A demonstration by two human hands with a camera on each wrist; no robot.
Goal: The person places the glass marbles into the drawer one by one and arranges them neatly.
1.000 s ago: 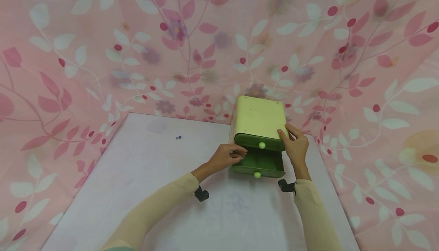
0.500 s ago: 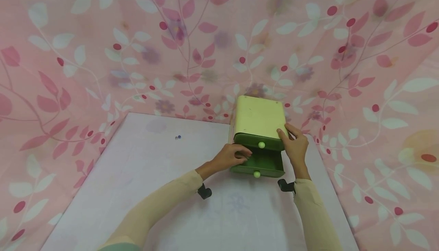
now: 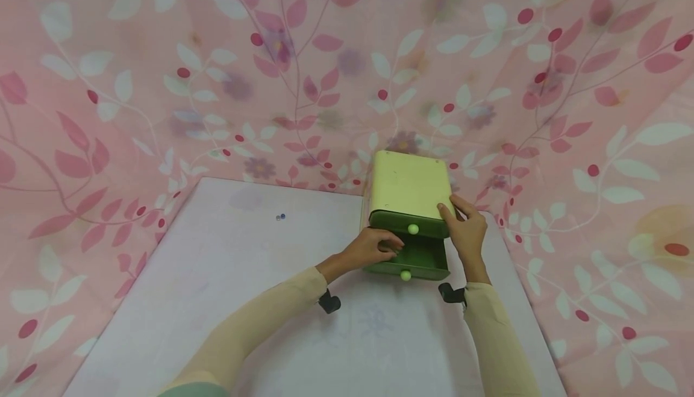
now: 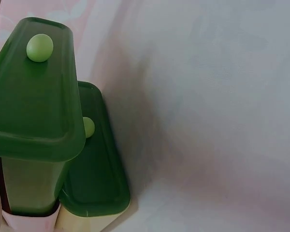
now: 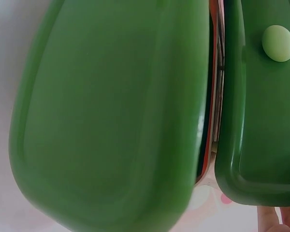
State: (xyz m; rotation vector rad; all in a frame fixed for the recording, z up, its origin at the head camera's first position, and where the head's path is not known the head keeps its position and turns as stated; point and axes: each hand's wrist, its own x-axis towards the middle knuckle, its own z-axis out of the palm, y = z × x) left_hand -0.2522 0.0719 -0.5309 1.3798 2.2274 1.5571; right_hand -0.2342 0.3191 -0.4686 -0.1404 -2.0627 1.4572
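A small cabinet [image 3: 409,183] with a pale yellow top stands at the table's far edge. It has two green drawers with light green knobs. The upper drawer [image 3: 406,224] is closed and the lower drawer [image 3: 417,261] is pulled out. My left hand [image 3: 374,246] is at the lower drawer's left wall, fingers curled over its rim and reaching inside. Whether they hold anything small is hidden. My right hand [image 3: 466,228] grips the cabinet's front right corner, thumb on top. The left wrist view shows both drawer fronts, the lower drawer [image 4: 34,92] being nearer. In the right wrist view the lower drawer [image 5: 111,111] fills the frame.
The white table [image 3: 244,300] is bounded by pink floral cloth [image 3: 325,71] behind and on both sides. Two tiny beads [image 3: 279,217] lie at the far left of the table. The cabinet sits close to the back cloth.
My left hand has slid right, from beside the lower drawer's left wall to over its rim and into it. The right hand and cabinet have stayed put.
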